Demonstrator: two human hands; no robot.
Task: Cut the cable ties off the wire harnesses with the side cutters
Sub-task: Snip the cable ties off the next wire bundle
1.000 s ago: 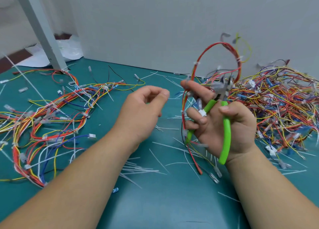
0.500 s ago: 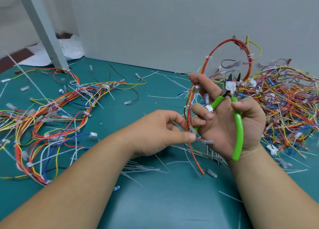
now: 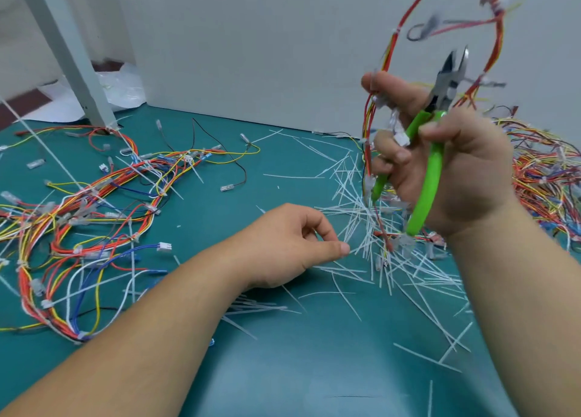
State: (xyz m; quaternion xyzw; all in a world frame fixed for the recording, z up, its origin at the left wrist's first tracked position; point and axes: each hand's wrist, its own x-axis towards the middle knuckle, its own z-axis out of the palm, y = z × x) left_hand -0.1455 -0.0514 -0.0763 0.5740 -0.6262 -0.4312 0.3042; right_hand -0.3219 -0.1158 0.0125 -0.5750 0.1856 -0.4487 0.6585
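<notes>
While the right hand (image 3: 456, 171) hangs above the heap of cut ties (image 3: 361, 215), we see it doing two jobs at once. Its thumb and palm are wrapped round the green handles of the side cutters (image 3: 430, 168), and its fingers pinch the wire harness (image 3: 490, 17) in the same grip. That lets the red and yellow loop rise well above the heap, where its ties can be looked over without setting the tool down. The blades point up and away from the heap and seem a little apart, though blur leaves that unsure. They meet no tie that we can make out. A white cable tie (image 3: 395, 32) still binds the loop, so we judge this harness unfinished.

Our left hand (image 3: 292, 247) sits low, just left of the heap and close to the green mat (image 3: 314, 369). Its fingers are curled and the thumb is drawn toward the forefinger. Whether a scrap of tie is pinched there we cannot tell. The low spot would suit dropping scrap onto the heap.

Well to the left of the heap lie the spread harnesses (image 3: 94, 215). A loose connector (image 3: 226, 187) on a black lead lies between them and the heap. Right of the heap, behind the raised hand, is a dense tangle of harnesses (image 3: 550, 177). Far beyond the heap to the left stands a white post (image 3: 69, 55).

Since the harness shares a hand with the cutters, we expect the left hand must take it before any cut. The hanging tail could also snag in the scraps below or in the tangle.
</notes>
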